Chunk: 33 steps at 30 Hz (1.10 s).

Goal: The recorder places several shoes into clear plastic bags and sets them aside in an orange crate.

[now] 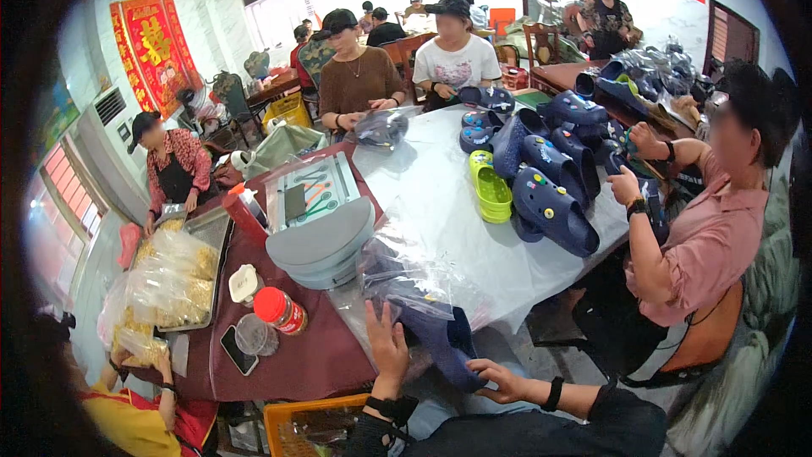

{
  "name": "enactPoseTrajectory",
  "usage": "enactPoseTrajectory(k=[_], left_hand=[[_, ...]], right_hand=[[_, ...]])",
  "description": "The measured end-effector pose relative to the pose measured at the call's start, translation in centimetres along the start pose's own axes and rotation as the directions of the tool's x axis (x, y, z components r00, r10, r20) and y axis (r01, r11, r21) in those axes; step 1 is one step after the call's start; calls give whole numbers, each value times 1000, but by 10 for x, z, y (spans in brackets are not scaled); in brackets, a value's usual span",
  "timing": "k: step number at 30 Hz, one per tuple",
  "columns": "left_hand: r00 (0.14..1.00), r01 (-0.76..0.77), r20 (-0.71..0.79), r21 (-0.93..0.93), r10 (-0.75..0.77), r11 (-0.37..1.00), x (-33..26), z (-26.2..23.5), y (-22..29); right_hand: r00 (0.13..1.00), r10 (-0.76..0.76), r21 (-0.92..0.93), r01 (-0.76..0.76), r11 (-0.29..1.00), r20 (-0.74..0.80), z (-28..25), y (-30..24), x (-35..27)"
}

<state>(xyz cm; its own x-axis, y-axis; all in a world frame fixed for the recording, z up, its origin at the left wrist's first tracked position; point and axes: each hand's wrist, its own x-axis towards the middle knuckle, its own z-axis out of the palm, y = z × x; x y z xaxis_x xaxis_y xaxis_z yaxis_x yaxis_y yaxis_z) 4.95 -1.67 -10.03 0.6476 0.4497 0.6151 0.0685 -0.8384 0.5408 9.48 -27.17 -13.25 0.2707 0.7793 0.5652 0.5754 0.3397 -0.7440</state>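
Note:
A navy blue clog (440,338) sits at the near edge of the table in front of me, its toe end inside a clear plastic bag (406,275). My left hand (388,345) is raised beside the clog's left side with fingers stretched out and apart. At the heel end, my right hand (505,382) has its thumb and fingers on the rim, gripping the clog. The bag's loose film spreads over the tabletop to the right. Where the clog's toe lies under the plastic, glare blurs its details.
Beyond lie a pile of navy clogs (554,203) and a lime green clog (491,186). A grey machine (321,233) stands left, near a red-lidded jar (281,311), a clear tub (256,334) and a phone (238,350). An orange crate (283,423) sits below. Co-workers sit around the tables.

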Motion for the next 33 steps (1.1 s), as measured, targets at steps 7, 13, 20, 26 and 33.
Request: enactPoseTrajectory(k=[7, 13, 20, 26, 33], left_hand=[[897, -315, 228, -271, 379, 910, 3, -11, 2], [878, -315, 272, -293, 395, 903, -2, -20, 12], [941, -208, 199, -305, 275, 929, -36, -30, 9], [946, -195, 192, -304, 260, 932, -42, -33, 6], [925, -240, 235, -254, 300, 937, -10, -22, 31]], right_hand=[[1000, 10, -46, -11, 999, -22, -4, 9, 10], [999, -34, -82, 34, 996, 1, -14, 36, 25], [996, -87, -62, 86, 994, -7, -10, 27, 36], [995, -87, -108, 82, 991, -50, -3, 53, 48], [995, -54, -162, 40, 986, -85, -19, 59, 62]])
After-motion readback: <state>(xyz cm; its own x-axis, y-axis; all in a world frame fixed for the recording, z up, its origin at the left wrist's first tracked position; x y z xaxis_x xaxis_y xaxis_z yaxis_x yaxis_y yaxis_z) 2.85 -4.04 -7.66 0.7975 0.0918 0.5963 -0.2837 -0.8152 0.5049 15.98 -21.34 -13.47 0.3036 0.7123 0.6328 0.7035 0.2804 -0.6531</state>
